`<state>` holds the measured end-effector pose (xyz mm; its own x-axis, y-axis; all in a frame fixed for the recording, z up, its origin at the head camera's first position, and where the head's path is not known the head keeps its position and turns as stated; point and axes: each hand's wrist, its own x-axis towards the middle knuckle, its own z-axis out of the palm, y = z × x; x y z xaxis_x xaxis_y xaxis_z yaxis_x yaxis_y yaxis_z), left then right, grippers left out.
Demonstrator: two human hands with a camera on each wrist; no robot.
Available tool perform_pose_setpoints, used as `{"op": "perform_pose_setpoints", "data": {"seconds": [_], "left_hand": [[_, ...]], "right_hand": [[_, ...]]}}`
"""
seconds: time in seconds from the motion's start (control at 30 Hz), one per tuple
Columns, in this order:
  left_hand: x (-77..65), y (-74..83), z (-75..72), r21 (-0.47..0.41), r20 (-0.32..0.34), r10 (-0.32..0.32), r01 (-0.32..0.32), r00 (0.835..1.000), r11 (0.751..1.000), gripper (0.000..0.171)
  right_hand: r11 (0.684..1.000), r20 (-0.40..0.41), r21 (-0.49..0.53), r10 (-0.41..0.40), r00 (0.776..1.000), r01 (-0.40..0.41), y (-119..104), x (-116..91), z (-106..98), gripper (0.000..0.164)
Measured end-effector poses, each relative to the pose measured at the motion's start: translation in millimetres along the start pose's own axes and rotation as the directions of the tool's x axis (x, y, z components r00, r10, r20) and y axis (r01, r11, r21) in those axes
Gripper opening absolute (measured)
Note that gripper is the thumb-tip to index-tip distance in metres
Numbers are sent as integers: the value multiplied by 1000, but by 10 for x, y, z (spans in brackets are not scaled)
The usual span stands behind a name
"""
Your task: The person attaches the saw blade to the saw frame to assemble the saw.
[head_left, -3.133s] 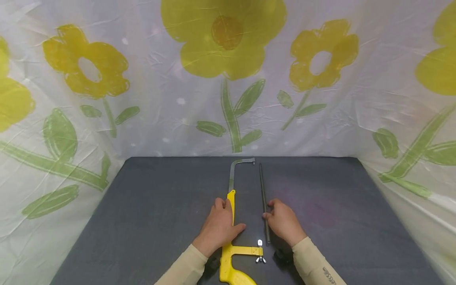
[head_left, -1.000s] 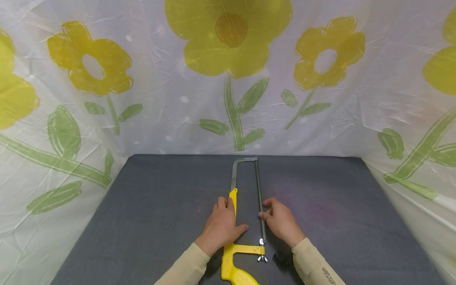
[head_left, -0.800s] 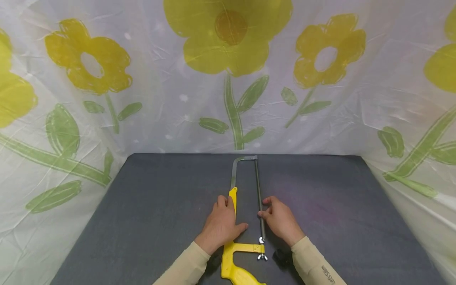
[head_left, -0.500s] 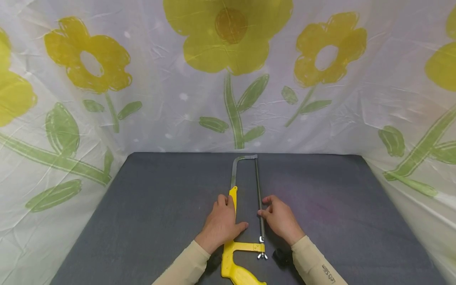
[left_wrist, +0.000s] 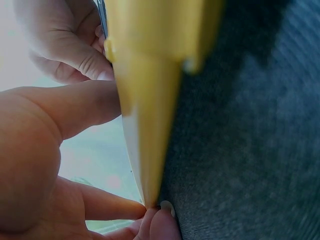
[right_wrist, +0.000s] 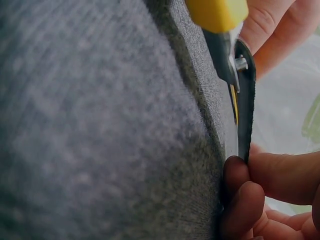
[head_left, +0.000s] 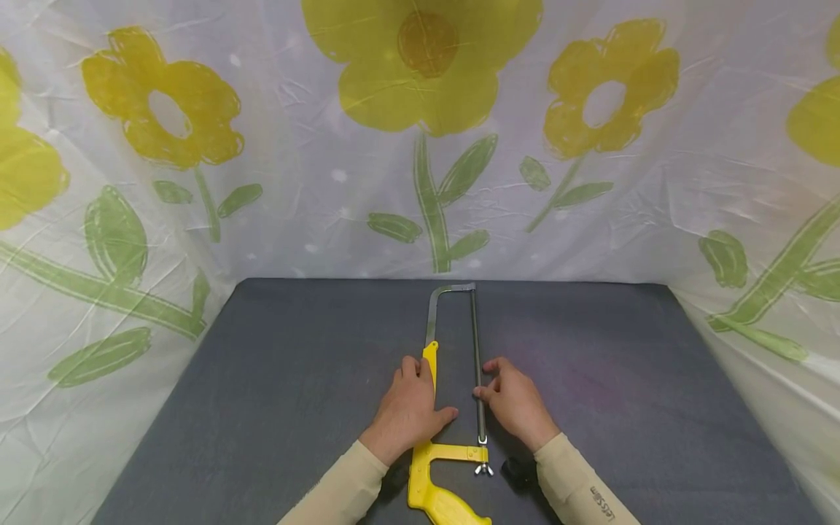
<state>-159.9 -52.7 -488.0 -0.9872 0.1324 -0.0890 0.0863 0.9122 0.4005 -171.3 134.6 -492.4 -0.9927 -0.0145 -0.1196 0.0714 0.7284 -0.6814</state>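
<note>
A hacksaw frame [head_left: 429,364] lies lengthwise on the dark table, its yellow handle [head_left: 449,504] nearest the body. My left hand [head_left: 407,408] holds the frame's yellow back, thumb reaching over it and fingertips curled around the far side in the left wrist view. A thin dark hacksaw blade [head_left: 476,328] spans the frame's open side. My right hand [head_left: 520,407] pinches the blade between thumb and fingers [right_wrist: 242,207]. In the right wrist view, the blade's near end fits around a small metal pin [right_wrist: 241,63] on the holder. A wing nut [head_left: 483,469] sits below that holder.
The dark table [head_left: 302,364] reaches back to a pale curtain [head_left: 295,219] printed with yellow flowers, which also hangs along both sides. A black object [head_left: 518,474] shows beneath the right wrist.
My right hand has brought the blade left, from beside the frame to in line with its two ends. The blade's near end now sits at the pin. My left hand keeps its hold.
</note>
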Motion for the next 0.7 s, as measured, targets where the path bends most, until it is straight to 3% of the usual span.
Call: {"op": "perform_pose_setpoints", "data": {"seconds": [0.33, 0.7], "left_hand": [[-4, -6, -7, -5, 12, -5, 5, 1000, 1000, 104], [1, -17, -30, -53, 14, -2, 2, 1000, 999, 78]], "right_hand": [[1000, 2, -9, -29, 1000, 29, 14, -2, 11, 38], [999, 14, -5, -34, 999, 34, 21, -22, -21, 35]]}}
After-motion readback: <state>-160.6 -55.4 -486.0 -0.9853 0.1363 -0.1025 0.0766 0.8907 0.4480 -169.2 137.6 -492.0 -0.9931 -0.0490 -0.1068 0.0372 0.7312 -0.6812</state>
